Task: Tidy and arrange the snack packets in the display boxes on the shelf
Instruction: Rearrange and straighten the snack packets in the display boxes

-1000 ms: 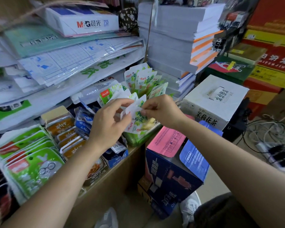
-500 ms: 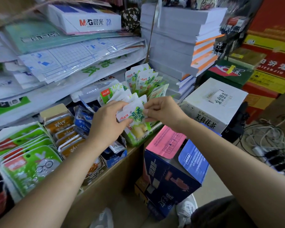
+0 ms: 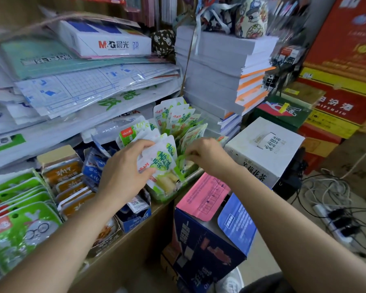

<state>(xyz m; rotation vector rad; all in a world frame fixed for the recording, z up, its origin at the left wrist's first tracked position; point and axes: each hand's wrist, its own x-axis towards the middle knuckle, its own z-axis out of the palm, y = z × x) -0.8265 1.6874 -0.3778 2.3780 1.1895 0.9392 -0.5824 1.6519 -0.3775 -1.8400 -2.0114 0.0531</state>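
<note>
A green display box (image 3: 179, 190) at the shelf's right end holds several white-and-green snack packets (image 3: 179, 119) standing upright. My left hand (image 3: 123, 172) grips the front packets (image 3: 162, 163) of that row, thumb under them and fingers over their tops. My right hand (image 3: 207, 154) reaches into the box just right of them, its curled fingertips pinching a green packet edge. To the left stand a blue box of blue packets (image 3: 135, 216), orange packets (image 3: 66, 176) and green packets with a cartoon face (image 3: 23, 227).
Stacked paper and plastic sleeves (image 3: 89, 89) overhang the shelf. A white carton (image 3: 264, 149) sits right of the green box, a blue carton with a pink flap (image 3: 205, 233) stands on the floor below. A power strip and cables (image 3: 336, 220) lie at right.
The packet that both hands held up has gone down into the front of the green box. My right hand let go of it and moved right into the box.
</note>
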